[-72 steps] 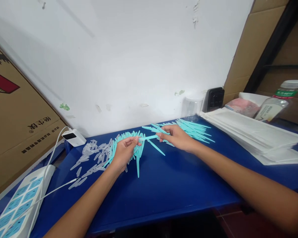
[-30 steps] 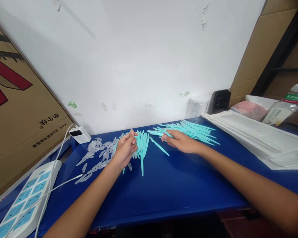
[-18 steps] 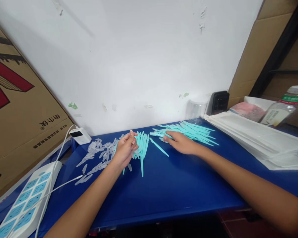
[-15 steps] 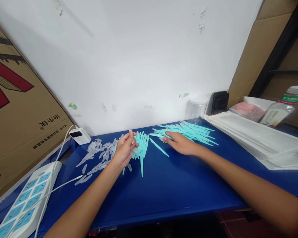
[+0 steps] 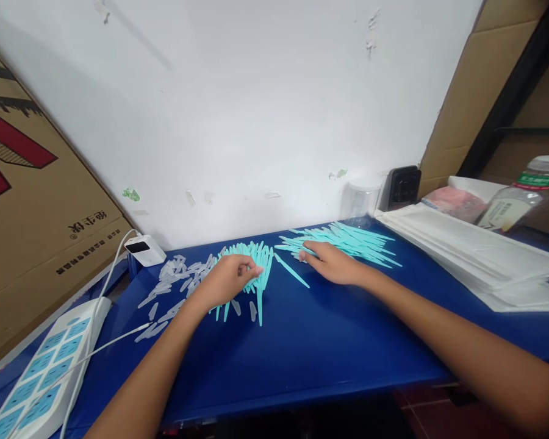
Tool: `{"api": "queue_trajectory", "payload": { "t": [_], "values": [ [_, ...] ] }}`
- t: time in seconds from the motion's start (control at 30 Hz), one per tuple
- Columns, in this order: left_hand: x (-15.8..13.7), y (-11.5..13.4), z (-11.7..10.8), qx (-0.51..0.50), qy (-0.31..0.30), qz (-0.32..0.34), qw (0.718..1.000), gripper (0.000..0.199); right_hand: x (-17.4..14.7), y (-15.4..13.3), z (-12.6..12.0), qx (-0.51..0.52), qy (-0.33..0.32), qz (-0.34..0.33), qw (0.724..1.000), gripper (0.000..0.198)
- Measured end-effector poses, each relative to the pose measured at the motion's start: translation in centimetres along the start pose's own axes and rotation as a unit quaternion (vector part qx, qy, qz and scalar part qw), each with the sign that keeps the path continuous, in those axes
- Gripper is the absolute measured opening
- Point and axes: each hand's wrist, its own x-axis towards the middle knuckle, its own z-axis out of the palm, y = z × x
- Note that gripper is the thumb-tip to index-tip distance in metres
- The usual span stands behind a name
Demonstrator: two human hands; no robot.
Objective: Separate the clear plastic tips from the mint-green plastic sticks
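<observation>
My left hand (image 5: 233, 277) is over the left pile of turquoise eyebrow razors (image 5: 264, 268), thumb and fingers pinched together at the pile's right side. What the pinch holds, if anything, is too small to make out. A clear blade cap (image 5: 253, 311) lies on the table just below that pile. My right hand (image 5: 332, 262) rests at the left end of the larger razor heap (image 5: 361, 244), its thumb and index finger closed around a turquoise razor (image 5: 286, 247) that points left. One single razor (image 5: 293, 271) lies slanted between the hands.
Loose clear caps (image 5: 171, 274) are scattered on the blue table (image 5: 302, 347) at left. A power strip (image 5: 50, 372), cables and a small white device (image 5: 145, 250) stand beyond them. White sheets (image 5: 480, 256), a clear jar (image 5: 363, 204) and a bottle (image 5: 516, 198) are at right.
My left hand has turned palm down and lowered onto the left pile. The clear cap that was at its fingers is now on the table. My right hand has barely moved.
</observation>
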Motion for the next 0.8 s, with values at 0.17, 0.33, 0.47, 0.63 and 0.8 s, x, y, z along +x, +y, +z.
{"api": "queue_trajectory", "payload": {
  "t": [0.17, 0.33, 0.47, 0.63, 0.8],
  "values": [
    [-0.6, -0.2, -2.0, 0.089, -0.211, -0.052, 0.972, 0.038, 0.1, 0.4, 0.1, -0.014, 0.008, -0.005, 1.000, 0.035],
    [-0.6, -0.2, -2.3, 0.081, -0.310, -0.044, 0.946, 0.037, 0.0, -0.1, -0.2, 0.009, 0.003, -0.007, 1.000, 0.035],
    [-0.6, -0.5, -1.8, 0.086, -0.310, -0.052, 0.945, 0.033, 0.0, -0.7, -0.5, 0.041, -0.017, -0.015, 0.999, 0.042],
    [-0.4, -1.0, -1.7, 0.074, -0.244, -0.035, 0.966, 0.035, 0.0, -1.1, -0.8, 0.090, -0.017, -0.008, 0.996, 0.052],
    [-0.1, -1.3, -1.5, 0.034, -0.137, -0.006, 0.990, 0.035, -0.1, -1.4, -1.2, 0.148, -0.035, 0.019, 0.988, 0.061]
  ]
}}
